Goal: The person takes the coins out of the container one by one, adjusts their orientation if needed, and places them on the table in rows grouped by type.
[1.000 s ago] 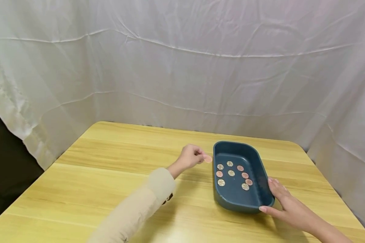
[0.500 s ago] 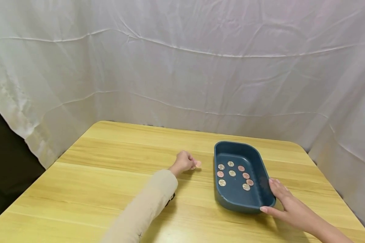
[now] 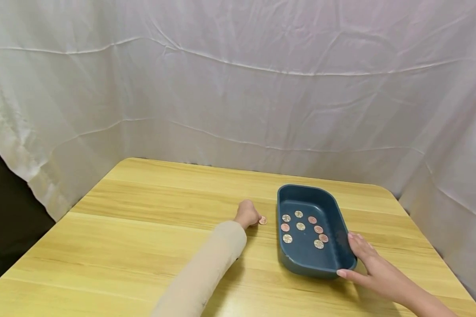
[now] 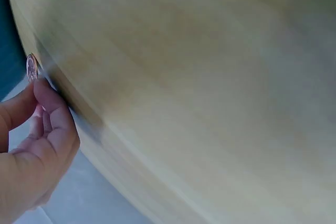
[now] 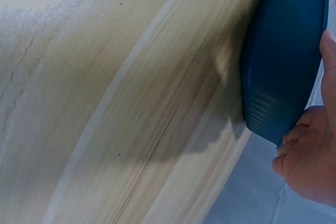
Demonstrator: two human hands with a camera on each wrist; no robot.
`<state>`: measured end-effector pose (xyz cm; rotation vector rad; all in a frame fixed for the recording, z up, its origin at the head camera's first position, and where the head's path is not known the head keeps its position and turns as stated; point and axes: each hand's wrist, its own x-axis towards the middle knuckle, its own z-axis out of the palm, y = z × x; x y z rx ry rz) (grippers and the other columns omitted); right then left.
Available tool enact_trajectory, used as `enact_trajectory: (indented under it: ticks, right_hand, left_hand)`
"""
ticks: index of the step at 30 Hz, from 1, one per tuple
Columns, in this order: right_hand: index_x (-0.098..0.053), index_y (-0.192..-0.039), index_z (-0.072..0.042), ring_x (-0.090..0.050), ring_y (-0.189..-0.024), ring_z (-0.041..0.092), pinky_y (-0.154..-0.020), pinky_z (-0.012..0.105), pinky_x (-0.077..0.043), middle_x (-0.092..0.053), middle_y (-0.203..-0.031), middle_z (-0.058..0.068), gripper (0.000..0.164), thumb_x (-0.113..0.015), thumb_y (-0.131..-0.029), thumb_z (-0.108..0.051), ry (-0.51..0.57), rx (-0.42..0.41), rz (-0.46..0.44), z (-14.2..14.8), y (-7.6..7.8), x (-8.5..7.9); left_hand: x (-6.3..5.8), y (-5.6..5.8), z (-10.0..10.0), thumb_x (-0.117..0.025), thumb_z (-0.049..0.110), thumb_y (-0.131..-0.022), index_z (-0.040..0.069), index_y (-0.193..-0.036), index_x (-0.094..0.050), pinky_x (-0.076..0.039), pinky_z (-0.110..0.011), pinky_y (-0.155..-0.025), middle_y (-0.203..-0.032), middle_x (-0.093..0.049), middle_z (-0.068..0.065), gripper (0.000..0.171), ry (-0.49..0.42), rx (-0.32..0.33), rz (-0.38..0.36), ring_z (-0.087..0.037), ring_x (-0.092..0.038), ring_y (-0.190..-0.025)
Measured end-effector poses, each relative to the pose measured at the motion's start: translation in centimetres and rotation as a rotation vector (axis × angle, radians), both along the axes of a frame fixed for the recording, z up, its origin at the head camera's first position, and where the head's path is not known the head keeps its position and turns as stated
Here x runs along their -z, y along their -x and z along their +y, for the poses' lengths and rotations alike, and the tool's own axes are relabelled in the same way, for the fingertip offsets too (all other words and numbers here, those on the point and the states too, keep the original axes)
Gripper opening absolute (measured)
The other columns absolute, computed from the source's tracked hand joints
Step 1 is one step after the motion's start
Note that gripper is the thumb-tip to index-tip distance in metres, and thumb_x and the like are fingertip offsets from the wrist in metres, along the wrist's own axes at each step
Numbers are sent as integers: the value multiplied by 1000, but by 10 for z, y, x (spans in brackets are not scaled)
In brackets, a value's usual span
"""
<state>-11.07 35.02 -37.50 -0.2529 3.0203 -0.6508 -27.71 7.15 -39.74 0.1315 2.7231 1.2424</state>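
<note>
My left hand (image 3: 247, 214) is low over the table, just left of a dark blue tray (image 3: 307, 257). Between thumb and forefinger it pinches a copper-coloured coin (image 3: 263, 220). The left wrist view has the same coin (image 4: 32, 67) standing on edge at the fingertips. My right hand (image 3: 370, 265) holds the tray's near right corner, thumb on the near rim and fingers along the right side. Inside the tray lie several gold-coloured coins (image 3: 300, 226) and several copper-coloured coins (image 3: 318, 229), spread flat and mostly apart. In the right wrist view the tray's outer wall (image 5: 283, 61) hides its contents.
The pale wooden table (image 3: 143, 229) extends left and in front of the tray. A white cloth curtain (image 3: 238, 101) hangs behind and on both sides. Something dark (image 3: 8, 211) shows beyond the table's left edge.
The left hand has drawn back from the tray's left rim and come down nearer the table, still pinching the copper-coloured coin. The right hand and tray have stayed put.
</note>
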Motion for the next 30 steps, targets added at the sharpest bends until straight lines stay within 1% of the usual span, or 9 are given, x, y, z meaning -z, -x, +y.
enact_trajectory:
  ticks: [3,7,13,17,21,23,26,28,30]
  right_hand:
    - [-23,-143,6,-20,-133,51,-94,69,-27,-22,-147,30,93,-69,-79,-43,-9,1,-1,0,0,0]
    - [-23,-143,6,-20,-133,50,-94,69,-27,-23,-147,30,94,-69,-78,-44,-17,2,0,0,0,0]
    - [-23,-143,7,-20,-133,51,-94,69,-27,-23,-147,31,94,-69,-78,-44,-22,6,-1,-1,0,0]
    - [-22,-143,6,-20,-133,50,-95,69,-27,-23,-147,31,94,-68,-79,-45,-33,9,-5,-1,-1,0]
    - [-22,-143,6,-21,-133,50,-95,69,-27,-23,-147,31,94,-68,-79,-45,-40,7,-5,0,-1,1]
    - [-22,-143,7,-21,-132,51,-95,69,-27,-23,-146,31,94,-68,-79,-45,-42,4,-1,0,0,1]
    - [-23,-143,7,-21,-132,51,-94,69,-28,-24,-146,31,94,-69,-78,-44,-41,1,3,1,0,1]
    - [-23,-143,7,-21,-132,51,-94,68,-28,-24,-146,31,94,-69,-78,-44,-40,0,3,1,0,1]
    - [-23,-143,7,-21,-133,51,-94,68,-28,-24,-146,31,94,-69,-78,-44,-38,-1,1,1,1,1]
  left_hand:
    - [1,-1,4,-73,0,-72,-1,-62,-57,-35,-20,-53,-60,-42,-3,19,59,-3,47,-16,-39,-58]
    - [3,0,8,-75,3,-72,-3,-67,-62,-39,-21,-56,-65,-51,-6,15,125,-10,82,-16,-42,-60]
    - [5,1,9,-79,7,-69,-2,-67,-63,-44,-23,-60,-69,-57,-8,18,147,-15,108,-16,-44,-62]
    - [3,1,7,-73,4,-73,3,-56,-54,-42,-21,-56,-64,-53,-6,25,144,-1,102,-14,-42,-59]
    - [-2,-1,3,-66,4,-82,10,-45,-38,-34,-17,-46,-50,-46,0,47,82,61,85,-9,-35,-46]
    - [-5,-3,1,-64,6,-85,12,-45,-35,-31,-15,-44,-47,-42,3,50,46,94,98,-6,-32,-44]
    - [-11,-5,0,-64,6,-86,11,-51,-42,-32,-16,-46,-52,-42,4,41,-8,130,156,-6,-37,-47]
    - [-15,-8,1,-65,7,-85,7,-59,-52,-37,-16,-50,-58,-48,3,29,-53,146,201,-7,-46,-53]
    - [-18,-11,1,-65,7,-86,2,-68,-57,-46,-19,-52,-63,-51,0,20,-140,175,199,-12,-53,-56]
